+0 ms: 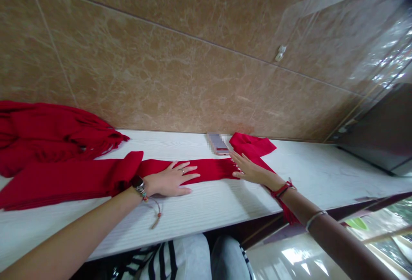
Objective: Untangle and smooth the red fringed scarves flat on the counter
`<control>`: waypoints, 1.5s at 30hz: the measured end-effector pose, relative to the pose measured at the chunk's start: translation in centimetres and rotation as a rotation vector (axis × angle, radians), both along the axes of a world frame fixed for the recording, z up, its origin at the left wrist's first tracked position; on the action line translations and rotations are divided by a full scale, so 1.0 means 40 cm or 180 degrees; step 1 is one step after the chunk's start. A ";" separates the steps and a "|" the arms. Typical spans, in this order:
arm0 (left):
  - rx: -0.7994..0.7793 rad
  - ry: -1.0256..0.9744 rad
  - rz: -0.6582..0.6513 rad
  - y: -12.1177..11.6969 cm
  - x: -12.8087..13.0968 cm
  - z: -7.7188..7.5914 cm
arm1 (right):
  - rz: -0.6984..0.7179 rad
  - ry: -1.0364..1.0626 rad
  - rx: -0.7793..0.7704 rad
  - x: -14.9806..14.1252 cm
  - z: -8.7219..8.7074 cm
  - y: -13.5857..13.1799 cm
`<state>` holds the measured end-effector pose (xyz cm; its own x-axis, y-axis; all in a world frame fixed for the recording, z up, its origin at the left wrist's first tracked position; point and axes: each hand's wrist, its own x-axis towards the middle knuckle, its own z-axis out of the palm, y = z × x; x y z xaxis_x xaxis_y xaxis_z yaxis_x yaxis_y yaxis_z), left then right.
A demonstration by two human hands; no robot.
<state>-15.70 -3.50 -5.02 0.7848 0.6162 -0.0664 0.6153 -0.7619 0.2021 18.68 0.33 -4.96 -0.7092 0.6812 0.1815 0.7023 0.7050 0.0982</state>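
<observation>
A: Lower right?
B: Red fringe [290, 215] overhanging the table [309, 164]; its weight could drag it off.
A: Centre?
B: Left hand [170, 180], right hand [251, 170], fingers extended, across the red strip [212, 169] (sweeping could knock the phone [219, 143] beyond).

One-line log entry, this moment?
left hand: flat on long red cloth strip | right hand: at strip's white marks | bunched red fringed cloth: far left

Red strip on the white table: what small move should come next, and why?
I'd probably smooth the right end of the red strip flat with the right hand: its fingertips are already by the white marks there, the left hand has its fingers spread across the strip, and the red cloth beyond looks uneven.
</observation>
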 end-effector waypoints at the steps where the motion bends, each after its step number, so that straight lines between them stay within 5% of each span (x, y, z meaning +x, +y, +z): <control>1: -0.0002 0.0003 0.0006 0.000 0.000 -0.001 | 0.0004 0.0131 -0.0027 -0.015 0.018 -0.004; 5: 0.0052 -0.0024 -0.0016 0.007 0.002 -0.006 | 0.0194 0.0467 -0.0055 -0.139 0.051 -0.007; 10: -0.0084 -0.0180 -0.0133 0.004 -0.012 0.039 | 0.0413 0.0387 -0.0130 -0.278 -0.008 -0.004; 13: -0.0046 -0.0463 0.0063 -0.030 -0.056 0.105 | 0.0352 0.0422 -0.0180 -0.291 -0.056 -0.004; 18: 0.0918 -0.1070 0.0989 -0.107 -0.233 0.182 | 0.0369 0.0573 -0.0034 -0.270 -0.103 0.008; 21: 0.1134 -0.1025 0.1847 -0.133 -0.381 0.170 | 0.0422 0.0676 0.0018 -0.268 -0.117 0.015; 26: 0.0200 -0.0235 0.2709 -0.177 -0.544 0.093 | 0.0452 0.0786 0.0082 -0.265 -0.130 0.021; 38: 0.0315 -0.0265 0.3173 -0.303 -0.730 0.057 | 0.0407 0.0675 0.0070 -0.178 -0.154 0.019; 45: 0.0054 -0.1344 0.3772 -0.324 -0.714 0.070 | 0.0442 0.0672 0.0057 -0.167 -0.151 0.017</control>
<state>-44.27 -16.46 -2.21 -0.2919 0.9539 0.0693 0.8119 0.2088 0.5451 11.98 1.03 -11.00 -0.7409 0.5752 0.3467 0.6051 0.7957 -0.0271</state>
